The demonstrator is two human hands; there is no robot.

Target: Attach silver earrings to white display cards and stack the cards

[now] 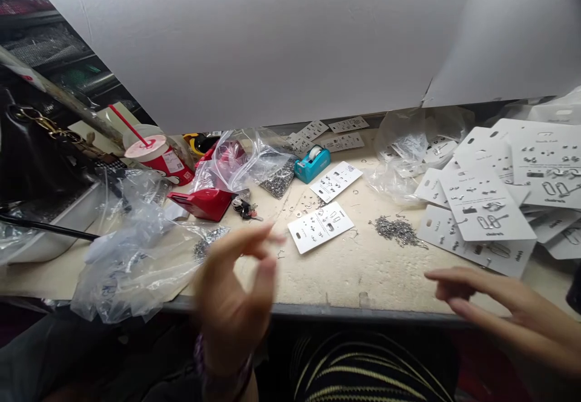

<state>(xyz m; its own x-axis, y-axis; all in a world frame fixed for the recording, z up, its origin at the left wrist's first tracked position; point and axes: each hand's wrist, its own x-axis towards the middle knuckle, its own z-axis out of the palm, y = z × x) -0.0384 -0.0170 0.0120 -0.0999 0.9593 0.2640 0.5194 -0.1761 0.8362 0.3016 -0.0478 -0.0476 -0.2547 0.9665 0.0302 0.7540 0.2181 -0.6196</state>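
Note:
My left hand (238, 293), smeared by motion, hovers over the front edge of the table, its thumb and bent fingers apart and nothing visible between them. Just beyond it lies a white earring card (320, 227) bearing several pairs of silver earrings; a second earring card (336, 181) is behind that one. At the right, my right hand (494, 311) is over the table edge with thumb and forefinger apart, seemingly holding nothing. Between the cards and this hand's far side is a heap of small silver earring pieces (399, 231). Loose metal bits (299, 207) are scattered near the cards.
A blue tape dispenser (313, 163) stands behind the cards. Stacked earring cards (488, 205) spread at the right. Clear plastic bags (131, 257), a red scoop-like object (204, 203) and a red cup with a straw (158, 157) occupy the left. A large white panel (281, 45) overhangs the back.

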